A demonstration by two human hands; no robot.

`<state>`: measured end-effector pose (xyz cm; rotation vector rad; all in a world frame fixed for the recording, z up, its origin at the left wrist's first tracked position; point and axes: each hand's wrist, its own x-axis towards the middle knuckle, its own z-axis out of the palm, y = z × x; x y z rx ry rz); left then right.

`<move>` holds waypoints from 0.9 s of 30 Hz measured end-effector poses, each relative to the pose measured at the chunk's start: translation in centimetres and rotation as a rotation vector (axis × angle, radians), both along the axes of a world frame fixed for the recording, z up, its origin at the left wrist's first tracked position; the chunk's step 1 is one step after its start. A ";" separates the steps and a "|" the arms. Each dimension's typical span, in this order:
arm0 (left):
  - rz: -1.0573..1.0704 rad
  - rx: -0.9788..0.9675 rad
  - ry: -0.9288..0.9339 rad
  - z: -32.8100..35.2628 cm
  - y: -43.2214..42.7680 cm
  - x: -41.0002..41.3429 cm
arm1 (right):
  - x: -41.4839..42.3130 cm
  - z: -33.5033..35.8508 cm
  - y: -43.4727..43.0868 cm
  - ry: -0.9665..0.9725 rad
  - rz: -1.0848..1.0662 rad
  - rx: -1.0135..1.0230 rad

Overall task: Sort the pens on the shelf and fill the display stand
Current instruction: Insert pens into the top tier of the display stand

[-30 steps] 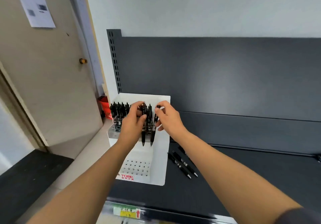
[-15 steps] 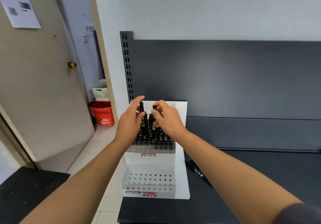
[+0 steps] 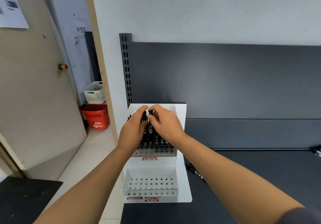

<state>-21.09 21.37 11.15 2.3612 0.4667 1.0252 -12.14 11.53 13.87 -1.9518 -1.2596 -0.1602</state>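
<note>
1. Head view, far left: a beige door (image 3: 34, 102) with a brass knob (image 3: 62, 66) stands open; beyond it, a white basket (image 3: 94, 92) sits above a red basket (image 3: 95, 117).
2. Centre: a white two-tier display stand (image 3: 180, 180) marked TOME stands at the left end of a dark shelf (image 3: 260, 171), against the grey back panel (image 3: 225, 77).
3. Upper tier: black pens (image 3: 161, 140) stand upright in a row; the lower tier (image 3: 151, 183) shows rows of open holes.
4. Left hand (image 3: 133, 129): fingers and thumb curl round one upright pen (image 3: 144, 119) above the upper tier.
5. Right hand (image 3: 165, 124): thumb and fingertips pinch a second upright pen (image 3: 150, 117), just beside the first; whether either tip sits in a hole is hidden.
6. Right of the stand: loose pens (image 3: 192, 169) lie on the shelf, partly hidden by the right forearm.
</note>
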 end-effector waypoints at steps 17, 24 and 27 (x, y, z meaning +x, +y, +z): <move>0.023 0.074 0.107 -0.6 0.4 -0.5 | 1.2 -1.8 0.4 -0.252 -0.158 -0.239; 0.047 0.021 0.106 0.6 0.2 0.1 | 0.9 -1.4 0.7 -0.244 -0.198 -0.157; 0.069 -0.025 0.086 0.4 0.1 0.2 | 1.0 -1.5 0.7 -0.237 -0.226 -0.152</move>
